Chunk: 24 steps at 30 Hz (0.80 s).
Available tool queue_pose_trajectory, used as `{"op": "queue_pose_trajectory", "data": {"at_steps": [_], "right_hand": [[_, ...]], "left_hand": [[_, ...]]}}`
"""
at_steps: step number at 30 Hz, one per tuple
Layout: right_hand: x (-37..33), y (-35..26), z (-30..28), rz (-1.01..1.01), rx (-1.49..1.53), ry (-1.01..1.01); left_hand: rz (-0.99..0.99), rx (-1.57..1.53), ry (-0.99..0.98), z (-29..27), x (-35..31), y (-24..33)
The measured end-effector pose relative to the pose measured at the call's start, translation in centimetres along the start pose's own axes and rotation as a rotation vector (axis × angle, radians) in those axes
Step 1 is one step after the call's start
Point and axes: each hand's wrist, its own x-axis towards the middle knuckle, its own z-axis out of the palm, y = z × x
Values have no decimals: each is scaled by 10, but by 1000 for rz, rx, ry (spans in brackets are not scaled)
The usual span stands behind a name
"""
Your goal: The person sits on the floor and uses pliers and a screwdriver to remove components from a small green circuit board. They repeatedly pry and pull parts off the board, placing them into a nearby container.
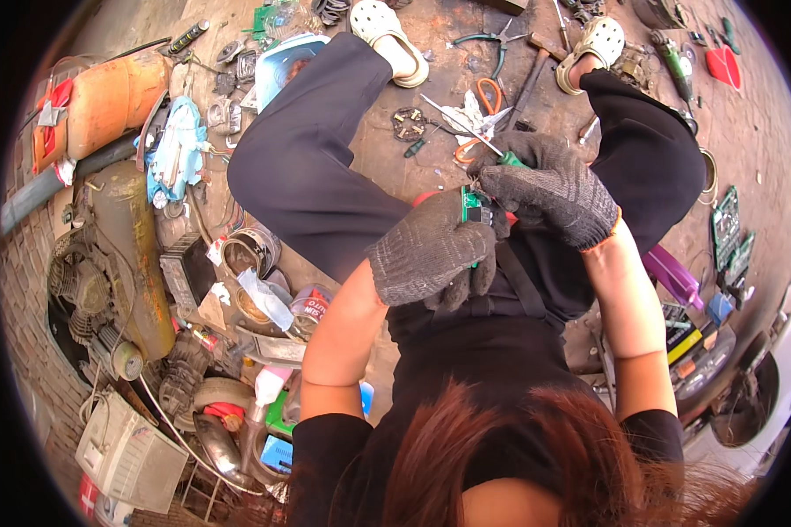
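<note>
My left hand (435,250), in a dark grey knitted work glove, is closed around a small green circuit board (472,205) above my lap. A black component shows on the board's face. Close beside it, my gloved right hand (549,189) is closed on a screwdriver with a green handle (511,160). Its thin metal shaft points away from me to the upper left, not at the board. The right fingertips are at the board's upper edge; whether they also grip it is hard to tell. Bits of red show around the left glove, their source mostly hidden.
Between my feet lie orange-handled scissors (489,95), a hammer (536,75) and pliers (499,42). To the left are an orange cylinder (119,97), a light blue basin (281,66) and metal scrap. Several circuit boards (727,228) and a purple bottle (672,274) lie right.
</note>
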Motion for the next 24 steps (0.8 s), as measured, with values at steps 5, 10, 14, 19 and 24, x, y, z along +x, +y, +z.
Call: {"op": "queue_pose_trajectory", "data": {"at_steps": [5,10,14,19,24], "right_hand": [[-10,-1,8,-193,-140,152],[-42,-5,12,-328,-371,346],[-55,-8,13,-427,-831,318],[-50,-9,18,-385,-922,329],[-41,1,44,-336,-1079,441]], "left_hand": [[3,29,79,3,1,3],[130,11,252,-3,11,-7],[196,80,364,-10,22,-12],[240,257,491,-10,32,-17],[428,399,737,-22,57,-49]]}}
